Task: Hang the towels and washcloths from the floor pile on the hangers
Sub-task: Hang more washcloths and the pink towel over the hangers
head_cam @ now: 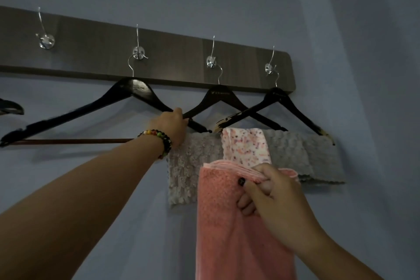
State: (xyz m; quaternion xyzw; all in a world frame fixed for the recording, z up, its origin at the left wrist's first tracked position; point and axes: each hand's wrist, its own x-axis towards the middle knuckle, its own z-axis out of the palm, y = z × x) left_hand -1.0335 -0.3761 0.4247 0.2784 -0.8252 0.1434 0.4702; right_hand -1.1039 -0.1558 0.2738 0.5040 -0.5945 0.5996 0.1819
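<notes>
A person faces a dark wooden hook rail on a blue wall. Their right hand pinches the folded top edge of a pink towel, thumb in front and fingers curled behind, and the towel hangs straight down from that grip. Their left hand, with a beaded bracelet at the wrist, grips the right shoulder of an empty black hanger. This hanger's bare bar runs level, stretching leftward from the left wrist.

The bar lies up and to the left of the towel, so the towel, I judge, has to travel that way and go over it, its folded edge running along the bar. The left hand is the nearer one to the bar; the right one carries the load. Just behind the towel, a grey washcloth, a speckled cloth and a grey towel already hang on neighbouring hangers.
</notes>
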